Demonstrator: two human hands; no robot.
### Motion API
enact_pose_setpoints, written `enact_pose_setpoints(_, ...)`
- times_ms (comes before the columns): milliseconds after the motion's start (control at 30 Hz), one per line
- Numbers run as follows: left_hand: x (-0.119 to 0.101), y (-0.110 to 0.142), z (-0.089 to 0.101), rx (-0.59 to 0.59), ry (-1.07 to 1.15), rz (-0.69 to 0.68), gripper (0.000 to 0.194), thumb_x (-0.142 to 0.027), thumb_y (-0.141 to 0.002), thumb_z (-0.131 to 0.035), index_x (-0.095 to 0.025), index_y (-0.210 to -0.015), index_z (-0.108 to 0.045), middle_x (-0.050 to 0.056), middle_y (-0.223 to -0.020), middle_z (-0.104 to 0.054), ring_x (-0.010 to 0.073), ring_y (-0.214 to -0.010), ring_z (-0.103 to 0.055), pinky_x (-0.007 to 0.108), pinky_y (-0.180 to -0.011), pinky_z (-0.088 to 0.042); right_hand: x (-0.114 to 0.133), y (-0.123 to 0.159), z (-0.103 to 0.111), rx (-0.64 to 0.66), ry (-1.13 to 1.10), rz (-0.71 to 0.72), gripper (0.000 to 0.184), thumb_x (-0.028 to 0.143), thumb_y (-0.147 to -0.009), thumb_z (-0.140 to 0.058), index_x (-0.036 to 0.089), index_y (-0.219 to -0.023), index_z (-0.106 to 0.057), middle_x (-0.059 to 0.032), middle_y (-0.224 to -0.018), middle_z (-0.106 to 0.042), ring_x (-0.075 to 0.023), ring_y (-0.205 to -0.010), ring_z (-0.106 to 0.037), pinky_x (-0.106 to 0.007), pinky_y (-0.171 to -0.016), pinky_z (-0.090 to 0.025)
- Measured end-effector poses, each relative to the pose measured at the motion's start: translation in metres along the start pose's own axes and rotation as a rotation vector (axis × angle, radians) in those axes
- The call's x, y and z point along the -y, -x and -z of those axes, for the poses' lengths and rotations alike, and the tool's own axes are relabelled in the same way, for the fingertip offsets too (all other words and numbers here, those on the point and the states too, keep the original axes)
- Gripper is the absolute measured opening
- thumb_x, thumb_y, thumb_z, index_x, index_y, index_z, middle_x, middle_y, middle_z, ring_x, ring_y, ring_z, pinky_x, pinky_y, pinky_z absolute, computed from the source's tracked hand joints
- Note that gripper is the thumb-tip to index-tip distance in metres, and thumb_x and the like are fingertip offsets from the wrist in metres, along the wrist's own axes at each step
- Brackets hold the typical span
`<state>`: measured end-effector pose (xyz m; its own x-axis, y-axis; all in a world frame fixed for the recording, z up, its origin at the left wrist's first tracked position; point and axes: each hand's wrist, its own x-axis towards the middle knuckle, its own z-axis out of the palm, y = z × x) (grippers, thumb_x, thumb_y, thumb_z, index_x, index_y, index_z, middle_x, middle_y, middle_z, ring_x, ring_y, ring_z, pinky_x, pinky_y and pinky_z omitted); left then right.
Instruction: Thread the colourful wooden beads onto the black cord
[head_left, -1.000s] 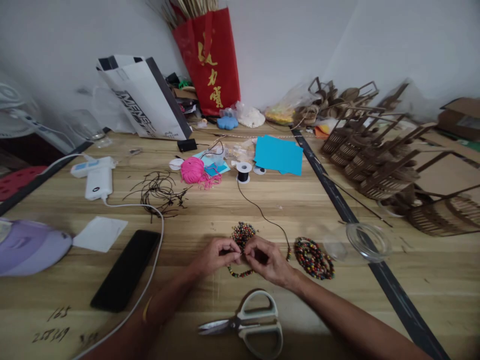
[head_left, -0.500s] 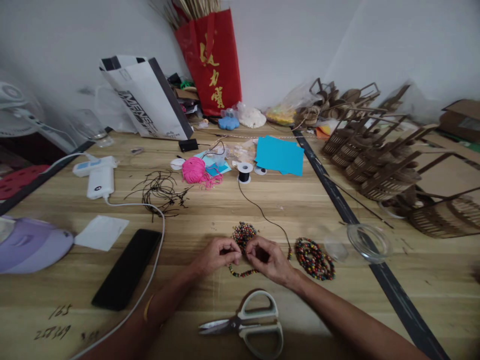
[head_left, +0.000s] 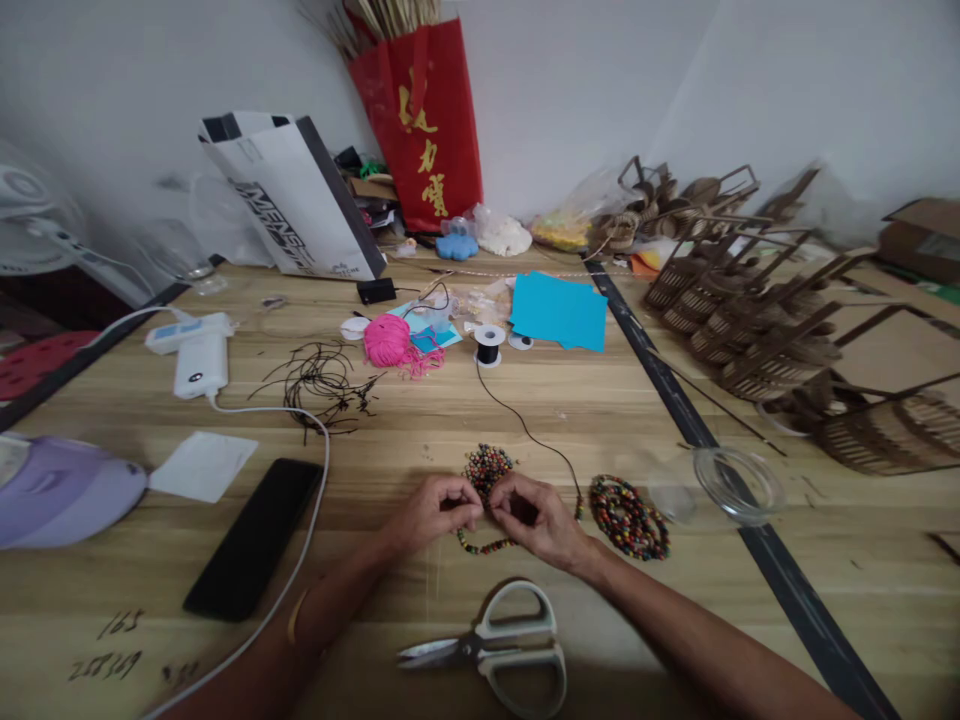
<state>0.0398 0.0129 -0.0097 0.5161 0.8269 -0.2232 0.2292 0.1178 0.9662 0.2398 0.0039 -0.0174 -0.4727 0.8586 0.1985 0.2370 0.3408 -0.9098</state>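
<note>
My left hand (head_left: 439, 512) and my right hand (head_left: 544, 520) face each other with thumb and fingertips pinched together. A tiny gap separates them; what each pinch holds is too small to make out. Just behind the fingertips lies a pile of loose multicoloured beads (head_left: 486, 464). A strand of threaded beads (head_left: 484, 548) curves below both hands, partly hidden by the right one. Black cord (head_left: 525, 425) runs from a white spool (head_left: 488, 347) to a few beads beside my right hand. A coiled bead string (head_left: 628, 517) rests farther right.
Scissors (head_left: 491, 650) lie in front of my hands, blades leftward. At left are a black phone (head_left: 253, 540), a white cable (head_left: 319, 470) and cut black cords (head_left: 319, 385). Pink yarn (head_left: 387, 341) and blue sheets (head_left: 559, 312) lie behind. Woven baskets (head_left: 780, 350) and a clear lid (head_left: 737, 485) stand right.
</note>
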Motion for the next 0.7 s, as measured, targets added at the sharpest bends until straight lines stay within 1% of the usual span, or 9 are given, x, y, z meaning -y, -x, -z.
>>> enact_pose_setpoints(133,0.0016,0.0004,-0.0005,-0.006,-0.020,-0.025,0.025,-0.036,-0.077,-0.063,-0.012,-0.074,-0.061,0.002,-0.060,-0.061,0.0105,-0.055,-0.054,0.020,-0.053,-0.042,0.0005,-0.0003,-0.0001,0.003,0.005,0.010,0.005,0.019,-0.083,-0.056,0.016,-0.083,-0.060,-0.0015,-0.072,-0.058,-0.0114,-0.064,-0.051,-0.020,-0.057,-0.039)
enact_pose_setpoints(233,0.0023,0.0006,-0.0008,-0.005,-0.024,-0.018,0.023,-0.034,-0.078,-0.062,-0.012,-0.074,-0.061,0.001,-0.060,-0.060,0.0098,-0.055,-0.053,0.019,-0.052,-0.042,0.0008,-0.0004,-0.0003,-0.002,0.004,0.012,0.005,0.020,-0.084,-0.056,0.016,-0.083,-0.060,-0.0016,-0.072,-0.058,-0.0116,-0.064,-0.051,-0.021,-0.057,-0.040)
enact_pose_setpoints(500,0.0001,0.0013,-0.0008,-0.011,-0.050,-0.033,0.021,-0.032,-0.078,-0.062,-0.012,-0.074,-0.063,0.002,-0.061,-0.061,0.0101,-0.057,-0.053,0.018,-0.053,-0.041,0.0019,-0.0007,-0.0002,0.002,0.009,0.020,0.006,0.020,-0.084,-0.056,0.016,-0.082,-0.059,-0.0010,-0.071,-0.057,-0.0107,-0.060,-0.049,-0.021,-0.055,-0.039)
enact_pose_setpoints(700,0.0016,0.0003,-0.0003,0.010,-0.054,-0.027,0.022,-0.033,-0.076,-0.063,-0.012,-0.073,-0.063,0.001,-0.061,-0.061,0.0100,-0.056,-0.053,0.018,-0.052,-0.040,0.0003,-0.0003,-0.0004,0.003,0.009,0.021,0.005,0.020,-0.084,-0.056,0.016,-0.083,-0.060,-0.0011,-0.071,-0.058,-0.0110,-0.062,-0.050,-0.020,-0.055,-0.040)
